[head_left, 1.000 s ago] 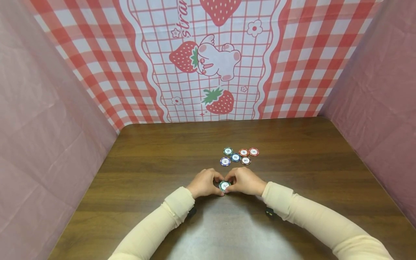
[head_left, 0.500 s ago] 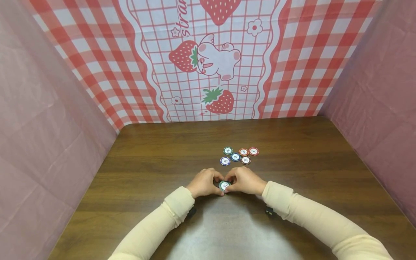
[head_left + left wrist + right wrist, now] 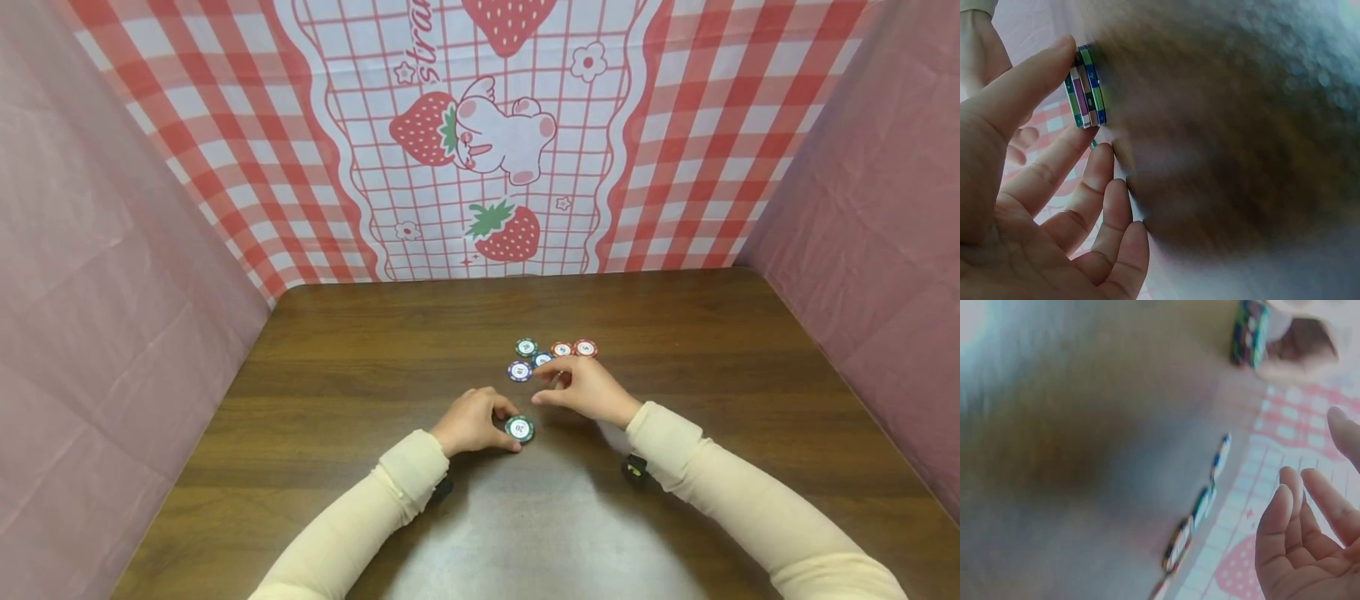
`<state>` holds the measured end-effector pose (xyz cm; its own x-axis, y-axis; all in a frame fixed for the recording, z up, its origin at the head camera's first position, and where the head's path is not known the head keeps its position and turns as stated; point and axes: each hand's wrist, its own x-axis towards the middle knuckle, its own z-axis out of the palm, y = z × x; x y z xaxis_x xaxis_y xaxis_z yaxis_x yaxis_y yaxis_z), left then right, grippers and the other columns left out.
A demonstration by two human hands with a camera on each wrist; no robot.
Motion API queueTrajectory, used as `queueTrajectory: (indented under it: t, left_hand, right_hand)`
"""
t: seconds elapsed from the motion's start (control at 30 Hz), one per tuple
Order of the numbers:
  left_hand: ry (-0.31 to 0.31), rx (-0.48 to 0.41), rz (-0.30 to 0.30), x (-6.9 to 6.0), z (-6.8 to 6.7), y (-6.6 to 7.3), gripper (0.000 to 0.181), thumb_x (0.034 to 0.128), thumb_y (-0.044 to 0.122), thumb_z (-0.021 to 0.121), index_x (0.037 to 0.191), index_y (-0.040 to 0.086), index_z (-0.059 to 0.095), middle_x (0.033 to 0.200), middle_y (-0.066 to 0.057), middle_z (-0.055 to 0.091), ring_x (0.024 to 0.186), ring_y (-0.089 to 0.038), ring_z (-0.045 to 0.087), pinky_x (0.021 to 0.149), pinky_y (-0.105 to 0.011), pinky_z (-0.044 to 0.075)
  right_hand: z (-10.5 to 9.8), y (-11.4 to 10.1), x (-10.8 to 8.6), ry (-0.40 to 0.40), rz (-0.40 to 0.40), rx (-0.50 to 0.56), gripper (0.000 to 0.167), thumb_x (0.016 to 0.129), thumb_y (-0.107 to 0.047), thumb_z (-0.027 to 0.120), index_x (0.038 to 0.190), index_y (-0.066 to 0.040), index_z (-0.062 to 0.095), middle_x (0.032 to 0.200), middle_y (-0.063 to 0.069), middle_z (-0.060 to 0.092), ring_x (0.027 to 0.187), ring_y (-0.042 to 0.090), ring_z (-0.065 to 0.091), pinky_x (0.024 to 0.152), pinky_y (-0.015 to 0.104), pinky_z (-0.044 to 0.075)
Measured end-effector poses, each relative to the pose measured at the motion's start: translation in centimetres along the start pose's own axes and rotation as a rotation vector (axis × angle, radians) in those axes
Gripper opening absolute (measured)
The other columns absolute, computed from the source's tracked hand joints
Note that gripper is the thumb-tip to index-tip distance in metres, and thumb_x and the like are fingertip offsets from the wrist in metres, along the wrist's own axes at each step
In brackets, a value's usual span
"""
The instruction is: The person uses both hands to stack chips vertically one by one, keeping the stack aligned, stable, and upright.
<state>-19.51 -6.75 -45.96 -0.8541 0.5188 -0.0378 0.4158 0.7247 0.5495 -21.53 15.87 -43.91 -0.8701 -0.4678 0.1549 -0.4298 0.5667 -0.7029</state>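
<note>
A short stack of poker chips (image 3: 519,429) with a green-edged one on top stands on the table. My left hand (image 3: 472,422) holds it between thumb and index finger; in the left wrist view the stack (image 3: 1087,90) shows several layers, and the other fingertips rest on the wood. My right hand (image 3: 588,390) holds nothing and hovers at the near side of the loose chips, thumb and fingers apart. It covers the dark-edged chip and part of the blue chip (image 3: 542,360). A purple-edged chip (image 3: 519,371) lies just left of its fingertips.
Behind lie a green-edged chip (image 3: 527,347) and two red chips, one of them at the right end (image 3: 586,347). The wooden table (image 3: 360,333) ends at a red-checked strawberry cloth (image 3: 507,233). Pink cloth (image 3: 862,208) hangs on both sides.
My right hand has let go of the chip stack and moved forward and right to the loose chips. My left hand and the stack stay where they were.
</note>
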Motion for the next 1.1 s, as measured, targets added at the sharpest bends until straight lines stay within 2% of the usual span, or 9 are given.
queueTrajectory:
  t: [0.23, 0.37, 0.53, 0.8, 1.1]
  left_hand:
    - [0.017, 0.003, 0.007, -0.1, 0.0, 0.0, 0.041, 0.0644, 0.033, 0.090, 0.100, 0.018, 0.076, 0.089, 0.000, 0.065, 0.082, -0.010, 0.054, 0.075, -0.025, 0.041]
    - [0.022, 0.011, 0.011, 0.0, 0.1, 0.0, 0.042, 0.0642, 0.033, 0.090, 0.100, 0.018, 0.076, 0.089, 0.000, 0.066, 0.082, -0.010, 0.054, 0.075, -0.025, 0.041]
    - [0.023, 0.016, 0.015, -0.1, 0.1, -0.1, 0.042, 0.0641, 0.033, 0.090, 0.100, 0.018, 0.076, 0.089, 0.000, 0.066, 0.082, -0.010, 0.054, 0.076, -0.025, 0.041]
    - [0.024, 0.019, 0.017, -0.1, 0.1, -0.1, 0.042, 0.0643, 0.033, 0.090, 0.101, 0.017, 0.076, 0.089, 0.001, 0.066, 0.083, -0.011, 0.056, 0.076, -0.024, 0.042]
    - [0.024, 0.019, 0.009, -0.1, 0.1, 0.1, 0.041, 0.0642, 0.033, 0.090, 0.100, 0.018, 0.076, 0.089, 0.001, 0.066, 0.082, -0.011, 0.055, 0.076, -0.024, 0.041]
  right_hand:
    - [-2.0, 1.4, 0.4, 0.136, 0.046, 0.031, 0.042, 0.079, -0.020, 0.082, 0.115, -0.002, 0.070, 0.099, 0.014, 0.071, 0.077, 0.015, 0.060, 0.066, 0.022, 0.048]
    - [-2.9, 2.5, 0.6, 0.181, 0.090, 0.070, 0.041, 0.079, -0.017, 0.081, 0.115, -0.001, 0.069, 0.096, 0.015, 0.072, 0.075, 0.012, 0.062, 0.065, 0.020, 0.049]
    - [-3.7, 4.1, 0.7, 0.219, 0.147, 0.054, 0.043, 0.081, -0.018, 0.080, 0.117, 0.000, 0.068, 0.093, 0.014, 0.073, 0.074, 0.008, 0.062, 0.065, 0.019, 0.048]
    - [-4.5, 6.5, 1.0, 0.226, 0.226, 0.066, 0.049, 0.083, -0.021, 0.078, 0.124, 0.001, 0.063, 0.098, 0.015, 0.072, 0.080, 0.008, 0.064, 0.071, 0.019, 0.050]
    - [-5.1, 8.0, 1.1, 0.175, 0.299, 0.010, 0.054, 0.085, -0.025, 0.076, 0.130, 0.002, 0.059, 0.098, 0.016, 0.072, 0.083, 0.012, 0.062, 0.074, 0.025, 0.047]
